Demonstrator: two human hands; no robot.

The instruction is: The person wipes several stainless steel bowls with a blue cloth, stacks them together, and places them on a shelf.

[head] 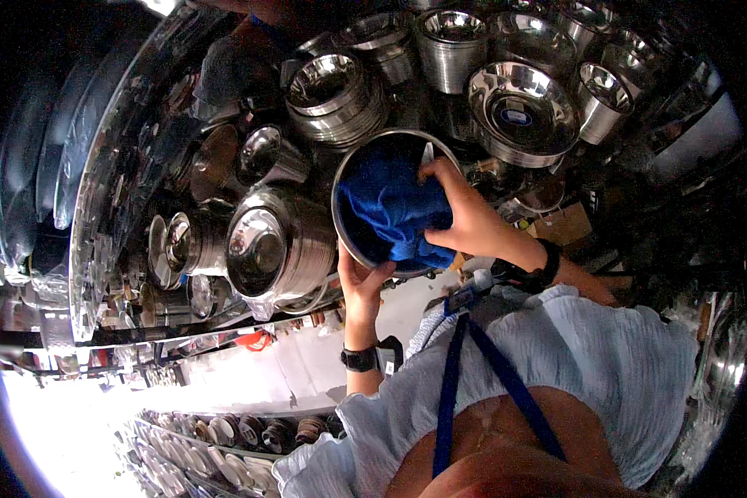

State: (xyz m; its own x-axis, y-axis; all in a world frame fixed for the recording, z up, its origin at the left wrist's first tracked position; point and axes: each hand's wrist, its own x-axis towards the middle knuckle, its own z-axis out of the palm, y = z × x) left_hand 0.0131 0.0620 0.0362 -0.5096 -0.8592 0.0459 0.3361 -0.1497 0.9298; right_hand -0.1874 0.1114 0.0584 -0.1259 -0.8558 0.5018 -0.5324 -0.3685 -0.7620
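A round metal bowl (338,187) is tipped toward me, so its opening faces up at the camera. My left hand (362,277) grips its lower rim, with the thumb over the edge and the fingers underneath. Inside lies a bunched blue cloth (389,199) that hides most of the bowl's inner surface. My right hand (473,208) clasps the cloth's right side, thumb and fingers spread around it. A pale narrow piece (429,153) shows by the right fingertips; I cannot tell what it is.
Stacked steel bowls (330,93) and a wide labelled steel dish (520,118) stand beyond the hands. A large steel stack (267,243) sits close on the left. Cardboard (560,224) lies right, and shelves of dishes (224,445) run along the lower left.
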